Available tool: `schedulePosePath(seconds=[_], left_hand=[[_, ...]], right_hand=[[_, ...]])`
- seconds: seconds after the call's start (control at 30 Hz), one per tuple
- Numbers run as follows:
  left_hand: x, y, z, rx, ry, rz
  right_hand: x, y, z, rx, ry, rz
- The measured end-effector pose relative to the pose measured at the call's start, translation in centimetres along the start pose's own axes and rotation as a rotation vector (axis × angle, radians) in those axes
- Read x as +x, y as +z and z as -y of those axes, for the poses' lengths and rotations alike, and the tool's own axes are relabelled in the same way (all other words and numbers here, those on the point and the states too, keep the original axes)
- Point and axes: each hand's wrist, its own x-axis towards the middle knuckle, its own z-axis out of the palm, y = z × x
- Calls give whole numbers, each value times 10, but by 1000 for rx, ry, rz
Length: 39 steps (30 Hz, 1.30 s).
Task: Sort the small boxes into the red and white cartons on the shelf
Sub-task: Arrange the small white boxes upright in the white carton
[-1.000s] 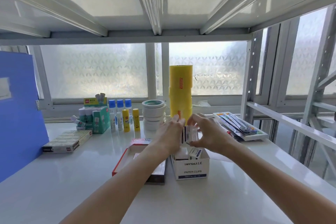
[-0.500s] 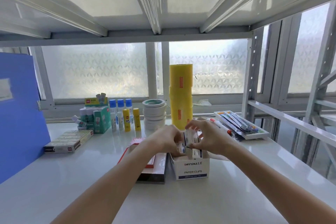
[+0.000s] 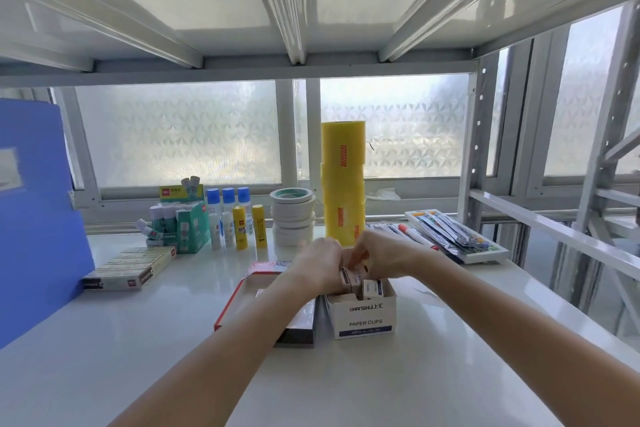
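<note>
**Both hands over the paper clip carton**

Your left hand (image 3: 320, 262) and right hand (image 3: 384, 258) meet right above the white carton (image 3: 363, 319) marked PAPER CLIPS, which sits mid-shelf on the white shelf (image 3: 138, 340). Both hands are pinched onto a small box (image 3: 349, 279) held upright at the carton's open top, left fingers on its left side and right fingers curled over its top. I can't tell whether it already touches the boxes below. A few more small boxes (image 3: 372, 288) stand inside the carton, just right of the held one.

The red carton (image 3: 232, 302) lies just left of the white one, almost touching, with your left forearm crossing over it, so I can't make out what's inside.

Behind your hands there's a tall stack of yellow tape rolls (image 3: 343, 180), white tape rolls (image 3: 292, 215) and glue sticks (image 3: 239, 222).
</note>
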Motion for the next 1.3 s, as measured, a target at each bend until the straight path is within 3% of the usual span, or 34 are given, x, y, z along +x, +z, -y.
schedulePosePath(seconds=[0.23,0.3,0.4,0.53,0.67,1.13,1.3], left_hand=[[0,4,-4,47,5,-108],[-2,4,-4,56,16,-124],[-8,-8,2,-146,64,-100],[-23,-35,11,-398,182,143],[-28,-34,5,-233,172,303],[-21,-24,4,-250,156,280],[-20,-23,11,-271,196,286]], right_hand=[[-3,10,-6,27,-35,-144],[-5,5,-6,90,-49,-104],[-18,-23,-4,314,-102,-62],[-45,-54,8,225,-89,180],[-52,-48,16,161,-50,210],[-56,-35,10,328,-63,192],[-56,-29,-2,453,-92,98]])
